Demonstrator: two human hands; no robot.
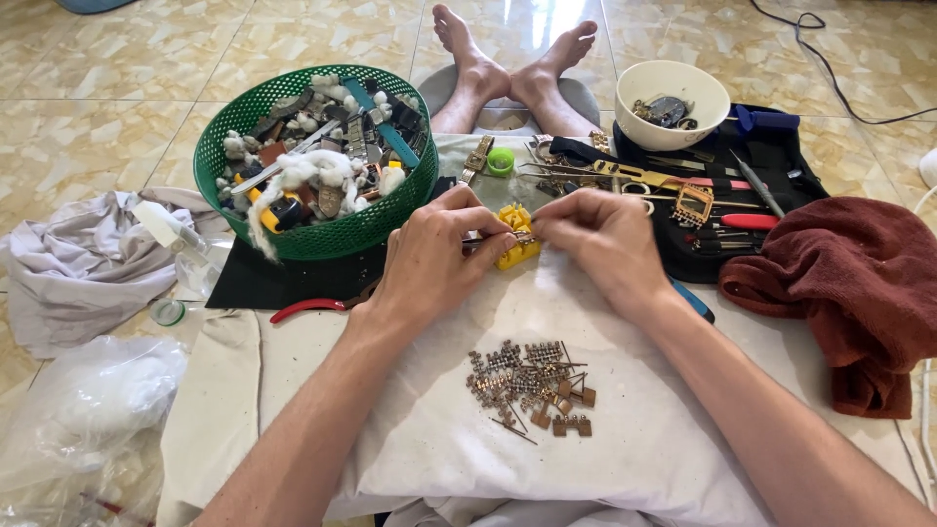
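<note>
My left hand (434, 256) and my right hand (603, 244) meet over a small yellow plastic block (517, 239) on a white cloth (625, 429). Both pinch a thin metal piece (509, 237) lying across the block; most of that piece is hidden by my fingertips. Nearer to me on the cloth lies a pile of small bronze-coloured metal links and pins (532, 384). My bare feet (512, 59) rest on the tiled floor beyond.
A green mesh basket (317, 234) of mixed parts and cotton stands at the back left. A white bowl (672, 102) and a black tool roll (771, 166) with tweezers and screwdrivers lie right. A dark red towel (849, 283), red-handled pliers (307, 308) and a grey cloth (83, 268) flank the work.
</note>
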